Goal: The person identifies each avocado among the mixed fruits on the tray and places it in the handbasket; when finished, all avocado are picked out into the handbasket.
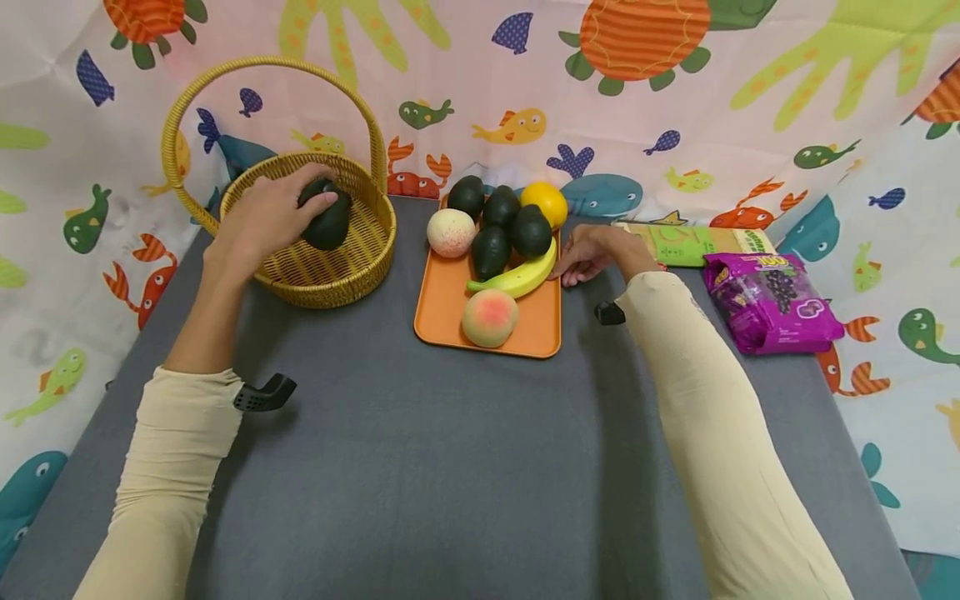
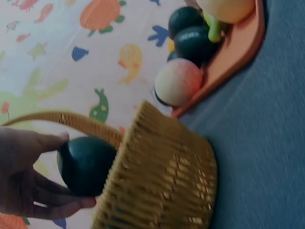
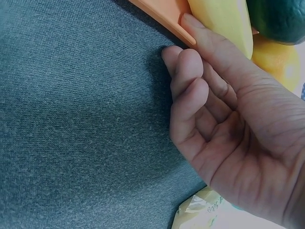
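My left hand (image 1: 272, 208) grips a dark green avocado (image 1: 327, 218) over the mouth of a yellow woven basket (image 1: 330, 293). In the left wrist view the avocado (image 2: 86, 166) sits between thumb and fingers, close to the basket's rim. My right hand (image 1: 591, 252) pinches the right edge of an orange tray (image 1: 442, 310), thumb over the rim (image 3: 162, 19) and fingers curled outside it. On that tray lie several avocados (image 1: 491, 252), a banana (image 1: 525, 277), an orange (image 1: 544, 205), a pale speckled peach (image 1: 452, 232) and a pinkish peach (image 1: 490, 318).
To the right lie a purple grape-print bag (image 1: 772, 302) and a green-and-tan packet (image 1: 693, 243). A cloth (image 1: 480, 75) printed with sea animals hangs behind the grey table (image 1: 450, 467). The basket's tall handle (image 1: 270, 62) arches above the left hand's spot.
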Demonstrator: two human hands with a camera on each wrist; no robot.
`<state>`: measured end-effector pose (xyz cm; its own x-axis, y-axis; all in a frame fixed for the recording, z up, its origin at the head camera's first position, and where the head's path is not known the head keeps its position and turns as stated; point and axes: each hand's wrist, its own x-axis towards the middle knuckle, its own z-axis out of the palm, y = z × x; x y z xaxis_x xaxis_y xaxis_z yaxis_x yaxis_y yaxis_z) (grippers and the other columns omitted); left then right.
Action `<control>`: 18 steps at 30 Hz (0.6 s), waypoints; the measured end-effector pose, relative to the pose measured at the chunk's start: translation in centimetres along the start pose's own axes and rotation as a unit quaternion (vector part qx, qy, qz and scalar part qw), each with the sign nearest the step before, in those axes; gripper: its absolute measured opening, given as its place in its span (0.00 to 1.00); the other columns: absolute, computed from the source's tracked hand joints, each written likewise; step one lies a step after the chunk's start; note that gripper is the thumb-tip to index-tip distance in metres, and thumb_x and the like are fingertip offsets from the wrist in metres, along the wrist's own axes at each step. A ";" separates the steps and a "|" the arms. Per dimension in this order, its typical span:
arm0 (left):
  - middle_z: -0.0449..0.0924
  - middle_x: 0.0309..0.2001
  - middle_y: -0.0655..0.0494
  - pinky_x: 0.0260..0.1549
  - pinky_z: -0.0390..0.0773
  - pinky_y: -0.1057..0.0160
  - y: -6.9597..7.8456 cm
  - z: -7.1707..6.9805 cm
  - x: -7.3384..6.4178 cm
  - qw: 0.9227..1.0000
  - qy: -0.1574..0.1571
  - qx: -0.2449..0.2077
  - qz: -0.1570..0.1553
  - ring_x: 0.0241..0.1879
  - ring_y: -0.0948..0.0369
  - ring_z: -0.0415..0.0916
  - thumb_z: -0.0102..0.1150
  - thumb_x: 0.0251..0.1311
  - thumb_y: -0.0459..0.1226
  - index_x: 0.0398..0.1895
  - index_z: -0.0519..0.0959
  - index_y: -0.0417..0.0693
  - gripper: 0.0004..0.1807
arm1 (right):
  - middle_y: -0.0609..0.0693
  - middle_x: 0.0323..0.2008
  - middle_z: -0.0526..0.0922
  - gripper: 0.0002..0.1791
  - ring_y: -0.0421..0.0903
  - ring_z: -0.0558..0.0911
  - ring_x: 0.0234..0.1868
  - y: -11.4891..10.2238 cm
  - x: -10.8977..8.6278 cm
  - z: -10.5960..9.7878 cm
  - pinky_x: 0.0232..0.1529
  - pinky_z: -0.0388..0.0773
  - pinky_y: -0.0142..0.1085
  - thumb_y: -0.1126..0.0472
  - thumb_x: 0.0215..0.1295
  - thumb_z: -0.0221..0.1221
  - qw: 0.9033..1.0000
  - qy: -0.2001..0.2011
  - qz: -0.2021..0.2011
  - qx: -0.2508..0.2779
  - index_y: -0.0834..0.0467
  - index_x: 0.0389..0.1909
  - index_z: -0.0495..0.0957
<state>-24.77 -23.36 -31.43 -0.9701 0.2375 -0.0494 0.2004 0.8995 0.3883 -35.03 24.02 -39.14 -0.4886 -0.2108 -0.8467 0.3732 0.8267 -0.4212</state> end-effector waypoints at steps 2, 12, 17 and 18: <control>0.68 0.74 0.33 0.63 0.68 0.27 -0.9 0.1 0.0 0.999 -0.021 0.019 -0.019 0.63 0.26 0.70 0.36 0.82 0.57 0.81 0.60 0.55 0.32 | 0.47 0.22 0.88 0.12 0.36 0.83 0.21 0.0 0.0 0.1 0.33 0.82 0.26 0.54 0.66 0.71 1.000 -0.002 0.000 0.000 0.60 0.33 0.88; 0.69 0.66 0.20 0.45 0.78 0.26 -3.8 2.5 0.7 0.988 -0.081 0.102 -0.087 0.55 0.22 0.73 0.35 0.83 0.55 0.82 0.58 0.53 0.31 | 0.47 0.21 0.88 0.12 0.37 0.83 0.21 0.3 -0.1 0.1 0.33 0.82 0.26 0.55 0.68 0.70 1.000 0.002 0.008 0.001 0.60 0.30 0.87; 0.68 0.63 0.16 0.50 0.74 0.21 -4.1 3.5 1.0 0.986 -0.020 0.113 -0.125 0.56 0.20 0.70 0.38 0.84 0.47 0.79 0.64 0.49 0.26 | 0.47 0.22 0.88 0.11 0.37 0.83 0.22 -0.2 -0.5 0.3 0.33 0.83 0.27 0.56 0.68 0.70 1.000 0.000 0.006 0.007 0.61 0.32 0.87; 0.67 0.63 0.16 0.51 0.73 0.20 -4.1 3.7 1.0 0.986 -0.009 0.111 -0.127 0.57 0.19 0.69 0.38 0.84 0.45 0.78 0.65 0.48 0.26 | 0.48 0.22 0.88 0.11 0.37 0.83 0.22 -0.3 -0.6 0.4 0.34 0.83 0.27 0.56 0.68 0.70 1.000 -0.003 0.006 0.008 0.61 0.33 0.87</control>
<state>-26.07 -25.46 -36.45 -0.9905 -0.0014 -0.1372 -0.0222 0.9885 0.1498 -34.58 23.69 -38.65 -0.4789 -0.2039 -0.8538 0.3924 0.8203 -0.4160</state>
